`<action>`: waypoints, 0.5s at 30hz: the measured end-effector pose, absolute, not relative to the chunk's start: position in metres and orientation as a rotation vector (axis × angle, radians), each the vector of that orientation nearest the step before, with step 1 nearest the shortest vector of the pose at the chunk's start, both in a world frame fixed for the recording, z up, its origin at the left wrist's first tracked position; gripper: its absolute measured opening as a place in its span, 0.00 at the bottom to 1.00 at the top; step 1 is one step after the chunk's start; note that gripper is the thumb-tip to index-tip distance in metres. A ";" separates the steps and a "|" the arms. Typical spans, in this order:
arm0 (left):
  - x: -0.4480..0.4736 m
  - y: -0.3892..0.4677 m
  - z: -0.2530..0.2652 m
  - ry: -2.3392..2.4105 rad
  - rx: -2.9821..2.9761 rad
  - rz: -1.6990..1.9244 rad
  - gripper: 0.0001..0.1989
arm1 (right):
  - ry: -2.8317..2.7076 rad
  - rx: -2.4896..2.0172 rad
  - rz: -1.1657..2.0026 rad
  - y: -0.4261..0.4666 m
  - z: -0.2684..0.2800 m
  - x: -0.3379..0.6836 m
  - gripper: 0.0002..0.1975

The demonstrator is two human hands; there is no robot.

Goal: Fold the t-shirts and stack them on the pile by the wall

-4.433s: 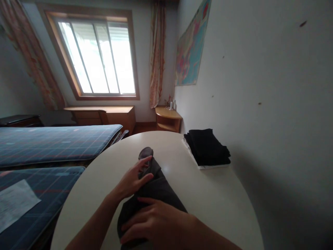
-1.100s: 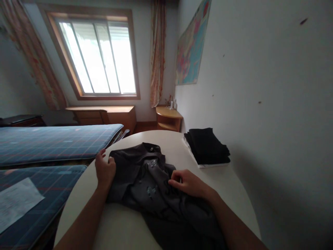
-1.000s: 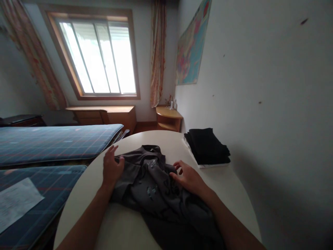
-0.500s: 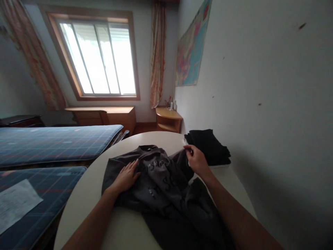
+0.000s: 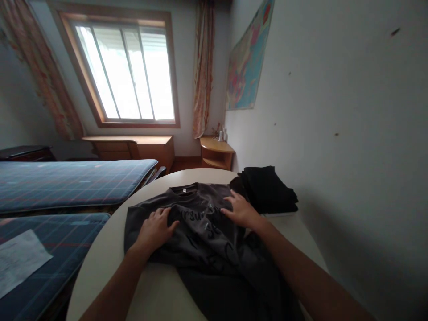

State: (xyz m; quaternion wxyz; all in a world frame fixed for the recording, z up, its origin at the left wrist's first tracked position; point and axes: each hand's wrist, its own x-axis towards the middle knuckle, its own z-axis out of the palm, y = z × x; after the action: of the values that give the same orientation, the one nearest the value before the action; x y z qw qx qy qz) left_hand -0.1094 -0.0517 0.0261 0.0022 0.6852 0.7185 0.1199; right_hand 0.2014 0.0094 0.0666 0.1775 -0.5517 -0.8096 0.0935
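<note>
A dark grey shirt (image 5: 200,249) with black lettering lies on the round white table (image 5: 100,267), its neckline and small label at the far side. Its lower part is creased and runs off the near edge of the picture. My left hand (image 5: 155,229) rests on the left side of the chest, fingers slightly bent and thumb apart. On the right side of the chest is my right hand (image 5: 242,211), with fingers apart and nothing gripped. Just beyond it, the shirt's right shoulder reaches a folded stack of black clothes (image 5: 269,187).
A white wall (image 5: 351,178) with a map (image 5: 249,67) borders the table on the right. To the left are blue plaid mattresses (image 5: 73,183), one bearing a paper sheet (image 5: 22,261). A desk (image 5: 150,142) and corner shelf (image 5: 217,145) stand near the window.
My right hand has let go of the shirt's right shoulder and moved left and slightly down. The shirt's upper part now lies flatter, with its collar opened out. My left hand has shifted slightly left.
</note>
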 end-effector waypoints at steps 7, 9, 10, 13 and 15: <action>-0.095 -0.072 0.030 1.847 2.246 0.235 0.25 | -2.618 -1.516 0.556 -0.056 0.080 0.188 0.26; -0.095 -0.072 0.029 1.809 2.263 0.216 0.19 | -2.720 -1.501 0.564 -0.057 0.079 0.188 0.17; -0.095 -0.072 0.028 1.782 2.284 0.202 0.14 | -2.743 -1.490 0.552 -0.055 0.077 0.188 0.14; -0.089 -0.069 0.023 1.703 2.393 0.158 0.09 | -2.680 -1.465 0.518 -0.040 0.067 0.187 0.09; -0.085 -0.064 0.019 1.747 2.422 0.207 0.12 | -2.563 -1.491 0.477 -0.025 0.064 0.187 0.07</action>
State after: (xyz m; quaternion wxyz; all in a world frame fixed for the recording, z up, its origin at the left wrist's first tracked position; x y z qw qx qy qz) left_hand -0.0846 -0.0636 0.0193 0.0738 0.8070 0.5819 0.0689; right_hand 0.1870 -0.0245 0.0640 0.0692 -0.4953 -0.8513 0.1584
